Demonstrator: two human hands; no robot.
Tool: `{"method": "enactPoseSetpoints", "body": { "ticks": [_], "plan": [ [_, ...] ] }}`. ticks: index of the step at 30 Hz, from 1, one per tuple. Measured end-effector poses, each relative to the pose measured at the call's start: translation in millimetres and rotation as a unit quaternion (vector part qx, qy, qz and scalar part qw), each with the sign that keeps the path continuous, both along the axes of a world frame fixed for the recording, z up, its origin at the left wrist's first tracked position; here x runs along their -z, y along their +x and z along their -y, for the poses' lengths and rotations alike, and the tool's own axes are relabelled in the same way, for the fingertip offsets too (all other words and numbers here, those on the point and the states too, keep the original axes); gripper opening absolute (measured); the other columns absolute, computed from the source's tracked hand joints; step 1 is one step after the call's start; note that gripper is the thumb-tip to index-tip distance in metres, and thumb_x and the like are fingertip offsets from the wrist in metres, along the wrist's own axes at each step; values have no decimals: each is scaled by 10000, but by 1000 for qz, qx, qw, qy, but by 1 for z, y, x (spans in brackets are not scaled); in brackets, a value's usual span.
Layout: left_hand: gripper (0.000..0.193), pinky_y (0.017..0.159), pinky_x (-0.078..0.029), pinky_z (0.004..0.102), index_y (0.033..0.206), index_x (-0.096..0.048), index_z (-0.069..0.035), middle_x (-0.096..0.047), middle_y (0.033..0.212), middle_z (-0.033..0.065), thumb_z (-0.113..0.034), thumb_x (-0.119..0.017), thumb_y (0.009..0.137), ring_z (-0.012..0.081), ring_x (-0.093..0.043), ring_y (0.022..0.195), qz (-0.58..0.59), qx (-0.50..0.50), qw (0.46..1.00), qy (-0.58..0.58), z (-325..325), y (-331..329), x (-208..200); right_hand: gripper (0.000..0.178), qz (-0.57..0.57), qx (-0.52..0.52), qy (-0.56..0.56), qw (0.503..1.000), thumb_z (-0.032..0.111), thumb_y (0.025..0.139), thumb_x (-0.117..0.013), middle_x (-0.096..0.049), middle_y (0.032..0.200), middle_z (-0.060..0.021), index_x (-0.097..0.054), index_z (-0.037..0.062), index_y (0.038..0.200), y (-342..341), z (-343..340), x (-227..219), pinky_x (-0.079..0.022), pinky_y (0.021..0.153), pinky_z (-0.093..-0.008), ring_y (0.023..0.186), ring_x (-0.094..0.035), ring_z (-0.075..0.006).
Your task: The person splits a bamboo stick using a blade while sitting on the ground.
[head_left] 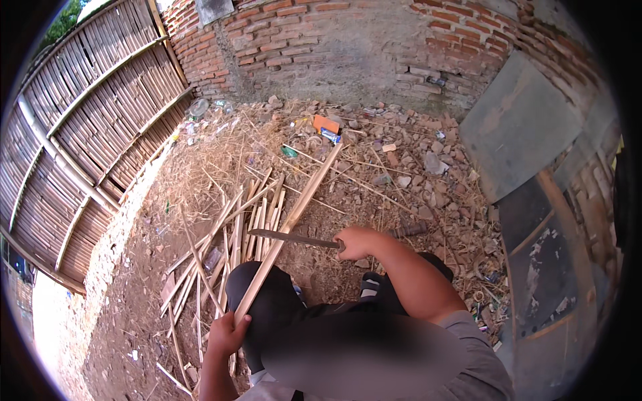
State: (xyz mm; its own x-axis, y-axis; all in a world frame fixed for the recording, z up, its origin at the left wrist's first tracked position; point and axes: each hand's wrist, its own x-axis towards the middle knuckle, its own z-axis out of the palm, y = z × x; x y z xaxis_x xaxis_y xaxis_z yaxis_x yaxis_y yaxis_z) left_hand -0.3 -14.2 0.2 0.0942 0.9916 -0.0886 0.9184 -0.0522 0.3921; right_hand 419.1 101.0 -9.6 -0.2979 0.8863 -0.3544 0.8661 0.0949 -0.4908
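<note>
Head camera: we look down on a long strip [306, 198] of wood or bamboo, pale straw-coloured, straight and narrow, with darker lines running along its length. Its near end sits in our left hand [229, 334], fingers wrapped round it, and from there it slants away from us over our dark-trousered knee [281, 284]. Our right hand [356, 242], to the right of the long strip, is closed round the grip of a knife [304, 238]. Its blade, long, flat and dull brown-grey, crosses over the long strip; we cannot tell whether the two touch.

Just left of the long strip, thinner strips [238, 234] lie criss-crossed in a loose heap, pale and rough-ended. Under them we see brown dirt [127, 321], with dry straw [194, 160] left of the long strip's far end and broken brick and stones [438, 194] to the right of it. Beside that end lies a flat orange piece [326, 124]. Beyond it rises a wall [334, 60] of worn red brick, patched with grey. Well left of the long strip stands a fence [87, 107] of upright bamboo slats; well right of it, a flat grey sheet [525, 127] stands at a tilt.
</note>
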Motion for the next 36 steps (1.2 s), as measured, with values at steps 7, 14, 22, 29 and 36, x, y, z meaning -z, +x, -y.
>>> {"method": "enactPoseSetpoints", "body": {
  "ticks": [7,14,22,29,36],
  "plan": [
    [560,611,-454,528,676,-539,12,-584,639,251,-491,-663,890,470,-605,669,27,11,999,20,-2,-5,12,446,-45,90,15,995,401,794,-768,-691,854,-145,-697,58,1071,41,-15,6,-509,755,-428,854,-680,-289],
    [570,607,-452,533,678,-533,11,-583,640,253,-503,-657,893,479,-602,665,26,5,999,21,-2,-4,15,598,-65,126,1,990,388,779,-772,-680,1113,-197,-645,21,1234,37,-12,6,-511,900,-439,1037,-657,-351],
    [578,609,-457,529,696,-537,13,-591,651,261,-516,-648,899,477,-615,680,10,-2,1000,6,0,0,6,391,-30,-8,24,999,353,759,-767,-709,961,-152,-711,106,1057,2,-4,12,-521,805,-422,932,-679,-308],
    [572,609,-463,520,699,-546,12,-595,651,256,-514,-652,897,471,-617,675,13,-3,1000,17,0,-4,11,507,-49,68,12,996,418,780,-779,-704,968,-171,-685,59,1124,34,-12,4,-523,828,-427,932,-681,-318],
    [551,620,-468,521,715,-561,17,-603,663,259,-494,-658,896,468,-625,688,15,-2,1000,12,-1,0,7,437,-73,134,37,988,401,798,-781,-695,895,-150,-682,35,1013,45,-16,19,-510,789,-419,854,-682,-282]
  ]
}}
